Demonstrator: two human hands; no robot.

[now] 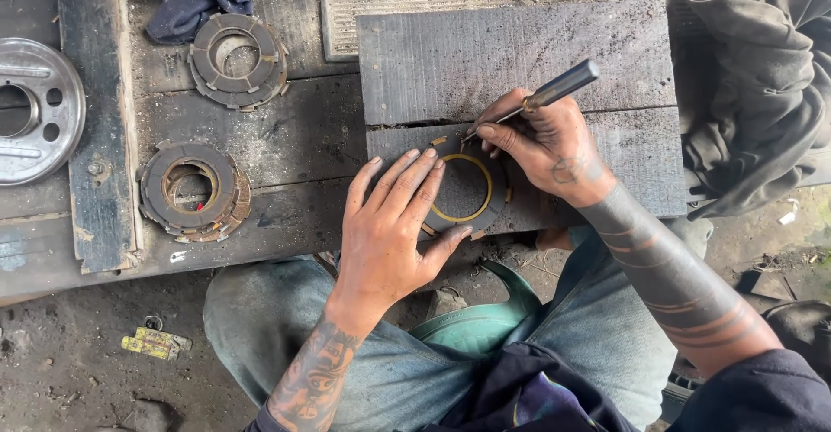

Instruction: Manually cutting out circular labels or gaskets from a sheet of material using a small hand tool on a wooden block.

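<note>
Head view, left hand [389, 233] spread flat on ring plate [463, 188], right hand [541, 142] grip pinching metal scribe [554, 92].

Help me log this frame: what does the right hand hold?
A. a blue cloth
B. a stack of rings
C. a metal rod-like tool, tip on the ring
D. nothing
C: the right hand grips a slim metal tool whose tip meets the ring, which the left hand presses flat on the board.

Left hand [389, 233] pins a ring plate [463, 188] — right hand [541, 142] presses a scribing tool [554, 90].
</note>
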